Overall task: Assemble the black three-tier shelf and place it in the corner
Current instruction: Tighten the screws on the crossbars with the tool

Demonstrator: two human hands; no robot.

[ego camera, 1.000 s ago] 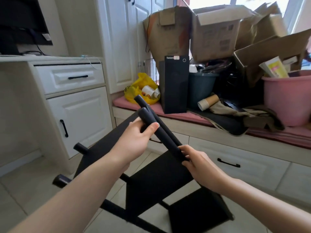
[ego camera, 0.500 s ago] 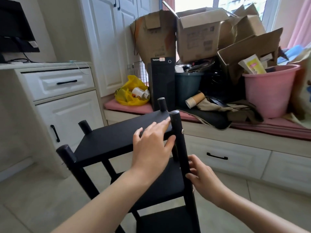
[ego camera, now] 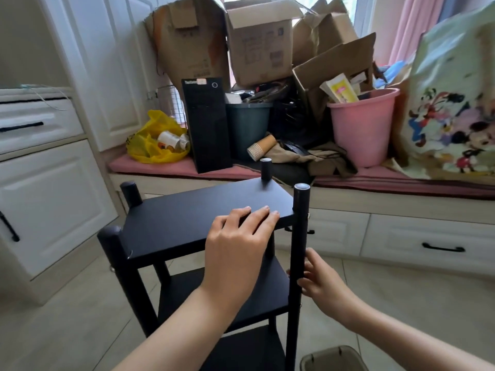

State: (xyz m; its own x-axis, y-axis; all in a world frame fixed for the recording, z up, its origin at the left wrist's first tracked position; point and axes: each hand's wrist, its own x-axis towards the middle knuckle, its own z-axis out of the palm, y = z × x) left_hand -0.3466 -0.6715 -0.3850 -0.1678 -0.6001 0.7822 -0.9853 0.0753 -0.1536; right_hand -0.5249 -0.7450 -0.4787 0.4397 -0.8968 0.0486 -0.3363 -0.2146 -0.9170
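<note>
The black shelf (ego camera: pixel 187 218) stands upright on the pale tiled floor (ego camera: pixel 401 295), just in front of a window seat (ego camera: pixel 401 183) with a pink cushion. It has three flat, matte rectangular boards, one above the other, held between four round posts with capped tops that rise a little above the top board.

The left hand (ego camera: pixel 238 242) lies on the top board near its front right corner, with the fingers stretched out and flat on the smooth surface, holding nothing. The right hand (ego camera: pixel 318 282) grips the front right post (ego camera: pixel 300 236) between the top and middle boards, thumb on the near side and fingers curled round behind it.

On the window seat sit crumpled, torn cardboard boxes (ego camera: pixel 259 44), a tall black computer case (ego camera: pixel 207 124), a dark green tub (ego camera: pixel 249 127), a round pink plastic bucket (ego camera: pixel 361 129), a stack of ribbed paper cups (ego camera: pixel 261 148) lying on its side, a wrinkled yellow plastic bag (ego camera: pixel 150 140) and a large cartoon-printed bag (ego camera: pixel 452 103). White panelled drawers (ego camera: pixel 40 124) with slim black handles stand to the left. The rim of a small grey bin (ego camera: pixel 332 358) shows at the bottom edge.
</note>
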